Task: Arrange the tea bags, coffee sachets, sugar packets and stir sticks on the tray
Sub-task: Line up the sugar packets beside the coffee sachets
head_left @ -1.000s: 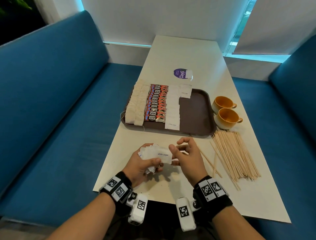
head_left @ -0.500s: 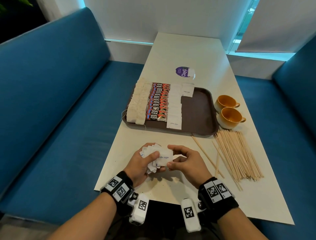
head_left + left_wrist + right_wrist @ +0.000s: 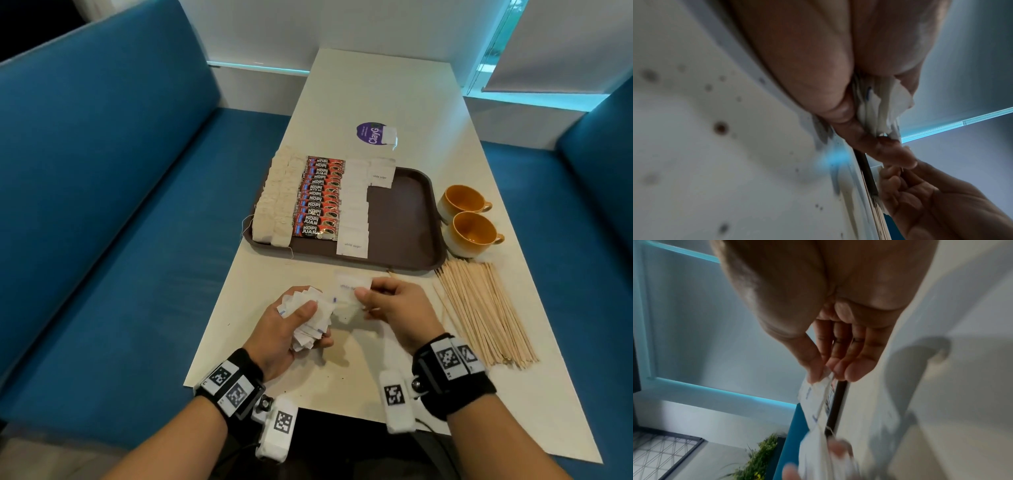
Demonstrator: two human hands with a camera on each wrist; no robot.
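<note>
- Right hand (image 3: 394,308) pinching one white sugar packet (image 3: 349,291) by its edge, thumb against fingertips (image 3: 838,369), other fingers loosely curled beside them.
- Left hand (image 3: 291,325) curled round a fanned wad of sugar packets (image 3: 310,320), thumb pressed across the top, low over the near end of the table (image 3: 342,370).
- Single packet caught between the two hands, one end close to or touching the wad; too blurred to tell whether fully clear of it.
- Brown tray (image 3: 407,219) straight ahead of both hands, long side running across the view, near rim just beyond the held packet.
- On the tray, from the left: two columns of tea bags (image 3: 274,202), a column of coffee sachets (image 3: 320,198), a column of sugar packets (image 3: 354,205) running front to back, and one more packet (image 3: 381,176) opening a second column at the far end.
- Bare tray floor to the right of those columns and nearer the right hand than the left, so probably the right hand's reach: forward and slightly right, packet laid flat with its edges in line with the row.
- Stir sticks (image 3: 486,315) in a loose bundle on the table just right of the right hand, long axis front to back, none on the tray yet.
- Two yellow cups (image 3: 469,222) just beside the tray's right rim, worth clearing on any reach that way.
</note>
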